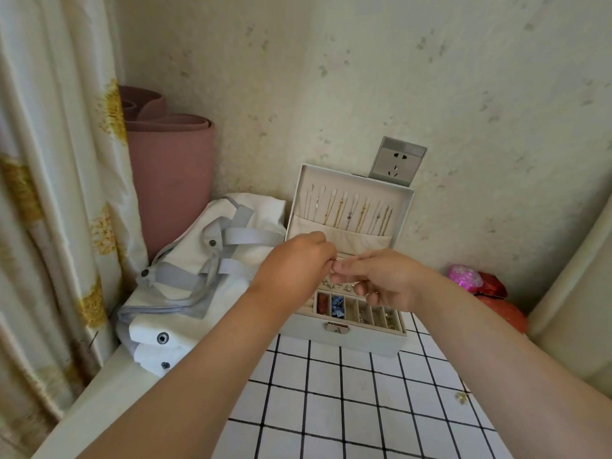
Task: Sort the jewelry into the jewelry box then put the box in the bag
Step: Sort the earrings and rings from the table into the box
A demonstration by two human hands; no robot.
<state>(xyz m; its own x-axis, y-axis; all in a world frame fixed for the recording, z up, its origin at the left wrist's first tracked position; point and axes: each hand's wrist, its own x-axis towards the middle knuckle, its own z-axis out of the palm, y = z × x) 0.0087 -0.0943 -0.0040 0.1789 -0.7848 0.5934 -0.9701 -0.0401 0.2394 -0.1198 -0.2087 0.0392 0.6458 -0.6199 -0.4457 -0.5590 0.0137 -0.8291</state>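
Observation:
A pale grey jewelry box (361, 339) stands open against the wall, its lid (402, 207) upright with several thin necklaces hanging inside. The front compartments hold small pieces, among them a blue one (337, 305) and a reddish one (322, 303). My left hand (294, 270) and my right hand (381, 279) meet above the box's tray, fingertips pinched together on a tiny piece of jewelry (334, 260) that is barely visible. A white bag with grey straps (198, 279) lies collapsed to the left of the box.
A rolled pink mat (172, 180) stands in the corner behind the bag. A flowered curtain (49, 193) hangs at the left. A wall socket (397, 160) sits behind the box lid. Pink and red shiny objects (480, 283) lie at the right. A small gold piece (461, 396) rests on the checked cloth (364, 409).

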